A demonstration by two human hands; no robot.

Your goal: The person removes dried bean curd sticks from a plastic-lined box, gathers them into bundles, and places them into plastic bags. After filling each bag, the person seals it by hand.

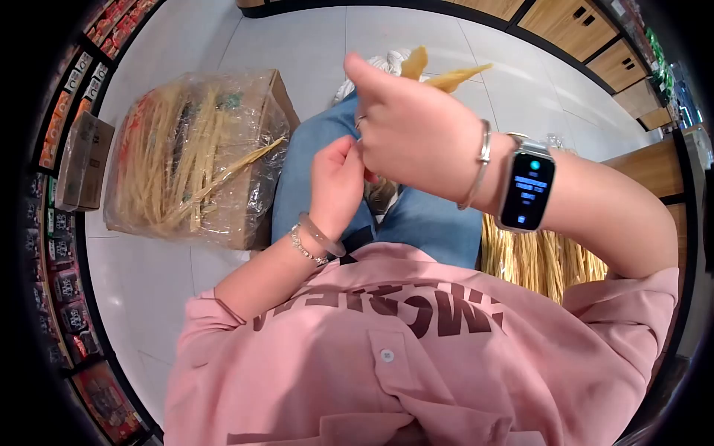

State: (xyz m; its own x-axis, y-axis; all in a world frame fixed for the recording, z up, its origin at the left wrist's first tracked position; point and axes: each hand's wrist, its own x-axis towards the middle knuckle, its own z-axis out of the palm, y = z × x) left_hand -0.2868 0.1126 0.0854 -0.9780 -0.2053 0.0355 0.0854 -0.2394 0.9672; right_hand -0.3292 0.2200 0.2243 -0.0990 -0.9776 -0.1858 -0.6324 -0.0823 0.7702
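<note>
My right hand [416, 134] is raised over my knees, with its fingers curled in and its thumb pointing up. Flat yellow strips [457, 77] stick out past its far side, and the hand hides the part that it grips. Just left of it and touching it is my left hand [338, 182], its fingers pinched together. What the left fingers hold is too small and hidden to make out. Long dry yellow sticks [175, 149] lie on a plastic-wrapped carton at the left.
The plastic-wrapped carton [279, 111] stands on the tiled floor [297, 41]. More yellow sticks [539, 260] are at the right beside my leg. Stocked shelves [63, 253] line the left edge, near a smaller box [89, 163]. Wooden cabinets [569, 37] stand at the top right.
</note>
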